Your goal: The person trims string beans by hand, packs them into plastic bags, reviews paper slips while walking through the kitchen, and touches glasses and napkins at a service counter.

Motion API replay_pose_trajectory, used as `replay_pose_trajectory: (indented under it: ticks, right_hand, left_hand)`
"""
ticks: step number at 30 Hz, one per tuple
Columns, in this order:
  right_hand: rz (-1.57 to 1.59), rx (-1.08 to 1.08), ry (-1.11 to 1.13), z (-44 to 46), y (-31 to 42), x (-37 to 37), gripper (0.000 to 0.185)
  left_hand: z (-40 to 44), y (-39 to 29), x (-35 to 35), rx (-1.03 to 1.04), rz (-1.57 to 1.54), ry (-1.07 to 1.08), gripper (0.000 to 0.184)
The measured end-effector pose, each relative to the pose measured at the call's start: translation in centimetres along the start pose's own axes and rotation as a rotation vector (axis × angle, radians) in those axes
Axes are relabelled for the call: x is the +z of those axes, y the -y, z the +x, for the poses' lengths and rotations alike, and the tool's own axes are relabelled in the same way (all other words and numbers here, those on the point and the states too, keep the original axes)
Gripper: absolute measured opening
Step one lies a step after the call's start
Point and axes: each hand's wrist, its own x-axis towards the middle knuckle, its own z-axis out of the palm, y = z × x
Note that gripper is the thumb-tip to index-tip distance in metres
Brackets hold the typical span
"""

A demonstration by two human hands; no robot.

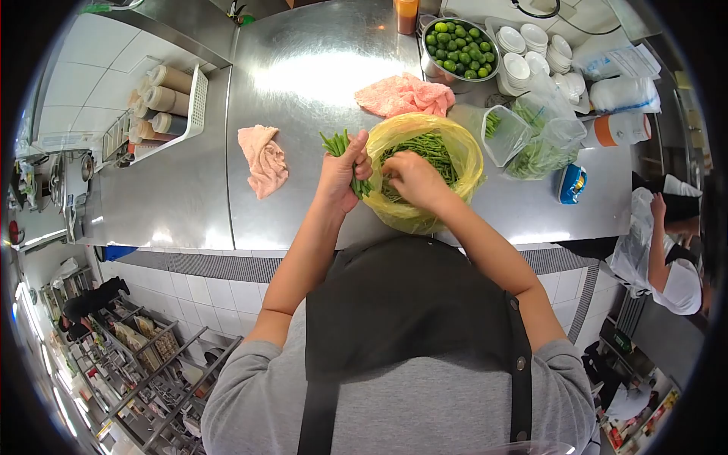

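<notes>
A bundle of green beans (337, 142) is held upright in my left hand (345, 173), with the fingers wrapped round it, just left of a yellow plastic bag. The yellow bag (464, 140) stands open near the counter's front edge, and many more green stalks (434, 148) lie inside it. My right hand (413, 178) reaches over the bag's mouth with its fingers bent down against the stalks. What its fingertips hold, if anything, is hidden.
Pink cloth (406, 95) lies behind the bag, a paler cloth (263, 161) to the left. Limes in a metal bowl (427, 67), stacked white cups (516, 67), clear bags of greens (542, 140) and a blue packet (572, 184) are at right. Bottles fill a white basket (199, 106). People stand far right.
</notes>
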Motion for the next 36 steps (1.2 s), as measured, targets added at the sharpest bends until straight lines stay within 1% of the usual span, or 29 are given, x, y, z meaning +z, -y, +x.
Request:
replay_pose_trajectory:
  ticks: [1,3,5,6,7,8,9,11,12,14,15,16,19,22,23,24,25,26,27,28,29,30,31,32,33,34,36]
  right_hand:
    - [0.001,-0.003,0.004,0.0,-0.3,-0.5,0.008]
    - [0.093,0.127,-0.051,0.1,-1.3,-2.0,0.008]
    - [0.102,0.144,-0.095,0.0,-1.5,-3.8,0.007]
    - [0.111,0.192,-0.023,-0.1,-1.8,-4.4,0.007]
    - [0.12,0.24,0.047,-0.3,-2.1,-4.8,0.007]
    - [0.041,0.21,0.056,-0.5,-2.3,-4.8,0.009]
    - [0.04,0.211,0.053,-0.6,-2.1,-4.7,0.009]
    - [-0.051,0.164,0.096,-0.8,-1.4,-3.9,0.01]
    - [-0.051,0.162,0.095,-0.7,-1.4,-3.0,0.01]
    - [-0.059,0.083,0.041,-0.4,-1.7,-1.1,0.01]
    - [-0.059,0.082,0.041,-0.3,-1.5,-0.6,0.01]
    - [-0.103,0.084,0.036,-0.2,-1.3,-0.2,0.009]
    - [-0.177,0.074,0.005,-0.2,-1.8,0.3,0.008]
    - [-0.195,0.099,0.024,-0.4,-2.4,-0.5,0.013]
    - [-0.138,0.147,0.031,-0.5,-2.5,-1.1,0.015]
    - [-0.082,0.196,0.038,-0.5,-2.4,-1.8,0.017]
    - [-0.083,0.196,0.039,-0.6,-2.2,-2.3,0.017]
    - [0.067,0.245,0.04,-0.7,-2.0,-2.7,0.016]
    - [0.217,0.294,0.041,-0.7,-1.8,-2.9,0.016]
    - [0.216,0.294,0.042,-0.8,-1.6,-3.0,0.016]
    - [0.391,0.308,0.058,-0.9,-1.3,-3.0,0.016]
    - [0.565,0.32,0.074,-0.9,-1.1,-3.0,0.017]
    - [0.565,0.319,0.076,-0.9,-0.9,-3.1,0.017]
    - [0.634,0.327,0.069,-0.8,-0.7,-3.1,0.018]
    - [0.704,0.337,0.062,-0.7,-0.5,-3.2,0.019]
    - [0.704,0.338,0.063,-0.6,-0.3,-3.4,0.019]
    - [0.572,0.229,-0.092,-0.3,0.0,-3.9,0.019]
  left_hand:
    - [-0.1,-0.1,-0.1,0.006,0.054,-0.01,0.027]
    - [-0.3,-0.2,-0.3,0.012,0.107,-0.021,0.027]
    - [-0.4,-0.1,-0.2,0.001,0.295,-0.077,0.021]
    - [-0.5,-0.1,0.1,-0.001,0.295,-0.075,0.021]
    - [-0.6,0.0,0.7,-0.004,0.462,-0.068,0.019]
    - [-0.7,0.1,1.1,-0.005,0.629,-0.062,0.018]
    - [-0.6,0.4,1.2,-0.004,0.63,-0.059,0.018]
    - [-0.4,1.0,1.1,-0.095,0.828,-0.002,0.016]
    - [-0.2,1.2,0.7,-0.094,0.829,-0.002,0.016]
    - [0.1,2.0,-0.4,0.089,1.295,-0.021,0.018]
    - [0.2,2.3,-0.8,0.185,1.524,-0.031,0.019]
    - [0.5,2.4,-1.3,0.22,1.602,-0.057,0.02]
    - [0.7,2.1,-2.2,0.211,1.673,-0.088,0.02]
    - [0.9,1.8,-2.7,0.274,1.686,-0.103,0.02]
    - [1.0,1.8,-2.7,0.275,1.684,-0.104,0.02]
    - [0.9,1.5,-2.3,0.238,1.535,-0.088,0.019]
    - [0.8,1.3,-1.8,0.201,1.386,-0.072,0.019]
    - [0.7,1.0,-1.4,0.201,1.385,-0.072,0.019]
    - [0.5,0.6,-0.8,0.118,1.251,-0.038,0.02]
    - [0.4,0.2,-0.3,0.037,1.115,-0.005,0.023]
    - [0.1,0.0,0.3,0.037,1.114,-0.006,0.023]
    - [-0.2,-0.1,0.9,0.069,0.97,-0.004,0.02]
    - [-0.4,0.0,1.3,0.1,0.826,-0.002,0.018]
    - [-0.3,0.1,1.3,0.101,0.826,-0.003,0.018]
    - [-0.3,0.3,1.3,0.101,0.735,-0.03,0.015]
    - [-0.3,0.4,1.3,0.101,0.644,-0.057,0.013]
    - [-0.4,0.3,1.3,0.119,0.677,-0.047,0.014]
